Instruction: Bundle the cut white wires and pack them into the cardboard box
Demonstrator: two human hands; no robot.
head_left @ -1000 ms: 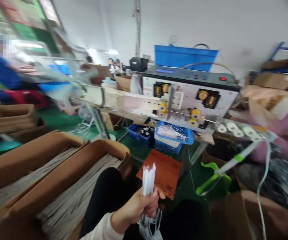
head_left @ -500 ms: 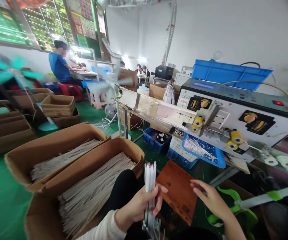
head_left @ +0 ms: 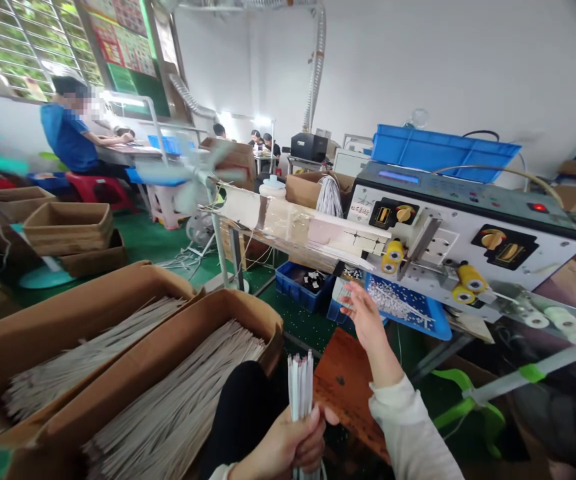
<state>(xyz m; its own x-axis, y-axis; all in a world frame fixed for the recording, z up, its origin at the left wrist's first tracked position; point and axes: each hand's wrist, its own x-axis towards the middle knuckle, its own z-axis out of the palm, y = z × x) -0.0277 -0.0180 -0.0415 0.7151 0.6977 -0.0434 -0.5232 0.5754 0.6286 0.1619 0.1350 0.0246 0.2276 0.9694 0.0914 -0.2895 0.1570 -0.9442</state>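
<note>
the left hand, low at centre, has its fingers curled in a firm grip, thumb uppermost; a pale cuff edges the wrist. the right hand is raised farther forward, fingers loosely parted and slightly bent, its pale-sleeved forearm slanting up from lower right. a dark-clad knee stands to the left.

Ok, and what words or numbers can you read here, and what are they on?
None can be read for certain.
Handwriting on the machine: small, Chinese-looking marks, too small to read surely.
Blue screen on the machine's top: too blurred to read.
Posters beside the window: too small to read.
White cables in the left hand: no writing that I can see.
</note>
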